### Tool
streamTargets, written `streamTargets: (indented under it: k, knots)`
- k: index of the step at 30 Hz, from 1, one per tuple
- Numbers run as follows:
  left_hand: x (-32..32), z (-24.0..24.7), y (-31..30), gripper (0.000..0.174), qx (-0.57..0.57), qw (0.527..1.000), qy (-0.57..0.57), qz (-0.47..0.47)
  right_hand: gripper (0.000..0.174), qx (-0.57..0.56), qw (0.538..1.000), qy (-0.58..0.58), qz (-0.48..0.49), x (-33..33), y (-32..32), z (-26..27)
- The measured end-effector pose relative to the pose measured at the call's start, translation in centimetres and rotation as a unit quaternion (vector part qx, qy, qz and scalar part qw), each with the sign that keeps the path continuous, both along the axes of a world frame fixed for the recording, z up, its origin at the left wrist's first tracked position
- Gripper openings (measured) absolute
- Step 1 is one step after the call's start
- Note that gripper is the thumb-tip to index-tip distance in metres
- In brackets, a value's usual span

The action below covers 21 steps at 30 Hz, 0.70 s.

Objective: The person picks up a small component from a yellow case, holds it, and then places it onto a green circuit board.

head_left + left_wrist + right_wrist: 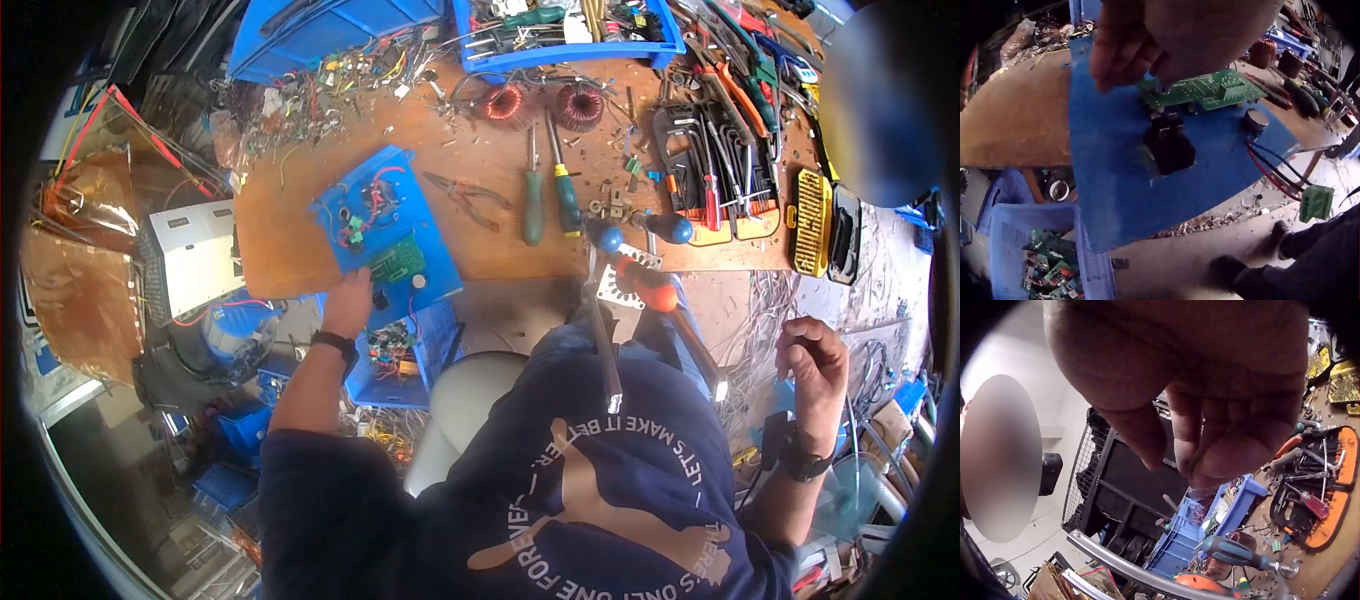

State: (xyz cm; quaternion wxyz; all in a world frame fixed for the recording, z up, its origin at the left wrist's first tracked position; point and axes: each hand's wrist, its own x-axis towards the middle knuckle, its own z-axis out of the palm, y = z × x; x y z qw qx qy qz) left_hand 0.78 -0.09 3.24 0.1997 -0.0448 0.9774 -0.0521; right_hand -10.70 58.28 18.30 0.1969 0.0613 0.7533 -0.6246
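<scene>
My left hand [347,305] reaches over a blue panel [420,225] at the table's front left edge. Its curled fingers pinch the near corner of a green circuit board [398,262] mounted on that panel; in the left wrist view the palm hides part of the board. Below the board sits a black switch-like part [1171,147], and beside it a round silver knob [1255,120] with wires down to a green connector [1317,203]. Out to the right, my right hand [818,375] hangs off the table, empty, its fingers loosely curled.
Pliers [468,197] and a green-handled screwdriver [534,205] lie mid-table. Metal bars with an orange grip [655,290] jut past the front edge. Hex keys in an orange holder [735,225] stand right. A blue crate [440,340] of scrap boards stands below the panel.
</scene>
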Motion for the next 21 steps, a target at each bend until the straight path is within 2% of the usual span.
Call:
streamTargets:
  k: [10,15,19,21]
  knots:
    - [-0.2,-0.2,-0.5,0.011,-0.026,0.999,-0.032,-0.023,0.026,-0.001,1.0,-0.007,0.007,0.0,0.5,-0.5]
    - [-0.6,0.1,0.2,0.018,0.011,0.998,-0.027,0.051,0.026,0.002,1.0,-0.01,0.01,0.0,0.3,-0.6]
    - [-0.5,-0.1,0.1,0.017,0.032,0.996,-0.006,0.081,0.025,-0.003,1.0,-0.015,0.014,-0.1,0.5,-0.7]
    - [-0.2,-0.5,-0.5,0.014,0.077,0.991,0.023,0.105,0.025,0.002,1.0,-0.014,0.017,-0.2,0.6,-0.7]
